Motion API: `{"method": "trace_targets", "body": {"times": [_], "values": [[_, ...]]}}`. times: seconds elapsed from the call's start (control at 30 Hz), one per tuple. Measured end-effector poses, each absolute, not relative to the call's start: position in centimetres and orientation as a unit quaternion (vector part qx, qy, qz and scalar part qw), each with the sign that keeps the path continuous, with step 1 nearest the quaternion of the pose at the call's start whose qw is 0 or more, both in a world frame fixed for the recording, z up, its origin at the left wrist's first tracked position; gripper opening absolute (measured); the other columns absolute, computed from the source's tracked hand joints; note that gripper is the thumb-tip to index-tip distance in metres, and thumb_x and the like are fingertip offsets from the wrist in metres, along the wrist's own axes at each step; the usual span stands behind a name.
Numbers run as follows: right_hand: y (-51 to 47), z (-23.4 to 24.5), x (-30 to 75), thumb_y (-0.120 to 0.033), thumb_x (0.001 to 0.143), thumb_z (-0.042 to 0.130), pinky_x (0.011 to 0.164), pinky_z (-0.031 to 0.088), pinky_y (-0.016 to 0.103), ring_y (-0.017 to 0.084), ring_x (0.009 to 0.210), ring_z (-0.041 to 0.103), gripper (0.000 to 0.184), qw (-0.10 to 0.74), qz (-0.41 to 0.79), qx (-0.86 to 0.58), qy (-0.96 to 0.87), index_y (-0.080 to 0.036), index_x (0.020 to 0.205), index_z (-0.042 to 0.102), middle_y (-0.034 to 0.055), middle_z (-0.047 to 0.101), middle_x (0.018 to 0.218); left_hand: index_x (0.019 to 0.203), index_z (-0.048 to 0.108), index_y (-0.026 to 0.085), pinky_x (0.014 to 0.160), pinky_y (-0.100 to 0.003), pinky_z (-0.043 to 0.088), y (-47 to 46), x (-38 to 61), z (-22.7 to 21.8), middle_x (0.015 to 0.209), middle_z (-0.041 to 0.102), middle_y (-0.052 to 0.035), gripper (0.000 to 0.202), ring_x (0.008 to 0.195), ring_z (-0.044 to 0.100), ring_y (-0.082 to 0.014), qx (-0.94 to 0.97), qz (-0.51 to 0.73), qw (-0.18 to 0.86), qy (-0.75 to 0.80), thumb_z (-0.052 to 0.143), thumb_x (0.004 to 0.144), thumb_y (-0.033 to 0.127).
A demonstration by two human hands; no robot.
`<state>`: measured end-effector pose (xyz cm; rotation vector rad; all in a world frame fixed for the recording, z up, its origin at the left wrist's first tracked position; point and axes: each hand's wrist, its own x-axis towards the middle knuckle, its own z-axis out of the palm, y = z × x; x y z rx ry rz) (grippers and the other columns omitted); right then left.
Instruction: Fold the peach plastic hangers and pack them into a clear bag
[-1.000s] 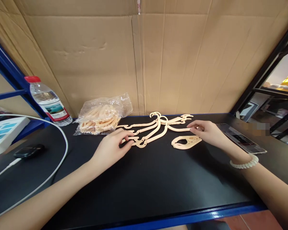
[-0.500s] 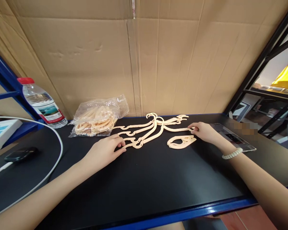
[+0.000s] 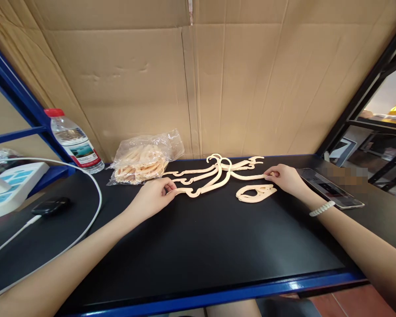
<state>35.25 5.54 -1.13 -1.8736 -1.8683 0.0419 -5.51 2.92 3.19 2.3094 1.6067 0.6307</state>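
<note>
Several unfolded beige plastic folding hangers overlap on the black table, their hooks toward the cardboard. My left hand (image 3: 155,193) is closed on the left arm end of the nearest folding hanger (image 3: 215,188). At the other end, my right hand (image 3: 285,178) pinches the right arm tip of what looks like the same hanger; overlap at the hooks makes this hard to trace. A folded hanger (image 3: 255,193) lies flat just left of and below my right hand. Behind my left hand, a clear plastic bag (image 3: 141,160) holds several more folded beige hangers.
A water bottle (image 3: 75,143) with a red cap stands at the back left. A white power strip (image 3: 15,189), a black device (image 3: 50,205) and a white cable (image 3: 97,189) are at left. A phone-like tablet (image 3: 330,189) lies at right. Cardboard (image 3: 135,88) walls the back.
My view has shifted, so everything sits slightly further right. My left hand has closed on the nearest hanger's end and drawn its arm closer to the others. My right hand keeps its pinch.
</note>
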Motion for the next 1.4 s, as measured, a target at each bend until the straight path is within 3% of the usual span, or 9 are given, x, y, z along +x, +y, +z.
{"method": "trace_targets", "body": {"times": [0.2, 0.37, 0.57, 0.7, 0.83, 1.0, 1.13, 1.27, 1.4], "values": [[4.8, 0.1, 34.9, -0.034, 0.079, 0.059, 0.054, 0.036, 0.027, 0.016, 0.053, 0.050, 0.017, 0.283, -0.002, -0.685, -0.671, -0.021, 0.080, 0.071, -0.0020, 0.049, 0.052, 0.079, 0.058, 0.019, 0.056, -0.027, 0.049, 2.9, -5.4, 3.6, 0.082, 0.072, -0.0048, 0.022, 0.061, 0.062, -0.0158, 0.680, 0.360, 0.340, 0.541, 0.064, 0.075, 0.039], [4.5, 0.5, 34.6, -0.037, 0.081, 0.054, 0.056, 0.041, 0.028, 0.017, 0.052, 0.052, 0.021, 0.353, -0.004, -0.666, -0.658, -0.021, 0.079, 0.067, -0.0021, 0.049, 0.051, 0.085, 0.062, 0.016, 0.079, -0.030, 0.056, 2.8, -5.2, 3.7, 0.091, 0.073, -0.0075, 0.024, 0.078, 0.069, -0.0166, 0.580, 0.454, 0.465, 0.491, 0.070, 0.076, 0.036], [4.0, 0.8, 33.8, -0.034, 0.085, 0.050, 0.055, 0.049, 0.026, 0.016, 0.051, 0.063, 0.015, 0.425, 0.107, -0.659, -0.611, -0.021, 0.083, 0.056, -0.0033, 0.053, 0.053, 0.089, 0.061, 0.016, 0.091, -0.035, 0.053, 2.6, -4.9, 3.9, 0.102, 0.072, -0.0097, 0.018, 0.101, 0.068, -0.0230, 0.514, 0.515, 0.506, 0.463, 0.066, 0.083, 0.032], [3.5, 1.2, 33.0, -0.036, 0.091, 0.043, 0.047, 0.049, 0.023, 0.017, 0.056, 0.068, 0.015, 0.461, 0.156, -0.652, -0.581, -0.022, 0.088, 0.046, 0.0013, 0.061, 0.069, 0.089, 0.057, 0.015, 0.093, -0.039, 0.053, 2.2, -4.5, 4.2, 0.102, 0.071, -0.0099, 0.012, 0.100, 0.069, -0.0245, 0.486, 0.542, 0.526, 0.440, 0.061, 0.087, 0.027], [3.2, 1.4, 32.2, -0.042, 0.091, 0.047, 0.045, 0.053, 0.025, 0.018, 0.059, 0.070, 0.018, 0.507, 0.234, -0.626, -0.544, -0.024, 0.092, 0.041, 0.0049, 0.064, 0.092, 0.086, 0.053, 0.017, 0.091, -0.037, 0.054, 1.6, -4.0, 4.4, 0.098, 0.070, -0.0042, 0.010, 0.096, 0.071, -0.0228, 0.460, 0.586, 0.521, 0.417, 0.060, 0.088, 0.024], [3.1, 1.0, 31.0, -0.044, 0.076, 0.070, 0.071, 0.061, 0.036, 0.020, 0.083, 0.071, 0.031, 0.647, 0.364, -0.471, -0.476, -0.023, 0.083, 0.048, -0.0011, 0.060, 0.088, 0.083, 0.052, 0.019, 0.085, -0.034, 0.057, 1.4, -3.9, 4.6, 0.086, 0.068, 0.0004, 0.008, 0.084, 0.072, -0.0178, 0.422, 0.641, 0.506, 0.393, 0.059, 0.087, 0.018], [2.9, 0.9, 30.1, -0.031, 0.064, 0.081, 0.084, 0.058, 0.037, 0.014, 0.078, 0.069, 0.035, 0.731, 0.396, -0.388, -0.399, -0.025, 0.089, 0.058, -0.0066, 0.060, 0.072, 0.078, 0.052, 0.018, 0.082, -0.034, 0.059, 1.5, -3.7, 4.7, 0.080, 0.065, 0.0012, 0.011, 0.079, 0.071, -0.0165, 0.387, 0.666, 0.511, 0.382, 0.057, 0.087, 0.013], [2.4, 1.5, 29.6, -0.020, 0.060, 0.083, 0.076, 0.058, 0.035, 0.012, 0.072, 0.066, 0.066, 0.783, 0.375, -0.355, -0.348, -0.034, 0.114, 0.049, -0.0100, 0.062, 0.069, 0.077, 0.054, 0.017, 0.082, -0.034, 0.059, 1.2, -3.2, 4.6, 0.080, 0.066, -0.0009, 0.013, 0.075, 0.071, -0.0154, 0.356, 0.673, 0.518, 0.389, 0.054, 0.089, 0.011], [2.2, 1.9, 29.5, -0.021, 0.063, 0.084, 0.057, 0.050, 0.021, 0.012, 0.071, 0.065, 0.078, 0.817, 0.331, -0.353, -0.314, -0.032, 0.125, 0.038, -0.0003, 0.071, 0.086, 0.076, 0.054, 0.016, 0.084, -0.035, 0.059, 0.4, -2.5, 4.6, 0.081, 0.066, -0.0009, 0.013, 0.077, 0.070, -0.0155, 0.341, 0.671, 0.532, 0.388, 0.055, 0.089, 0.013]]}}
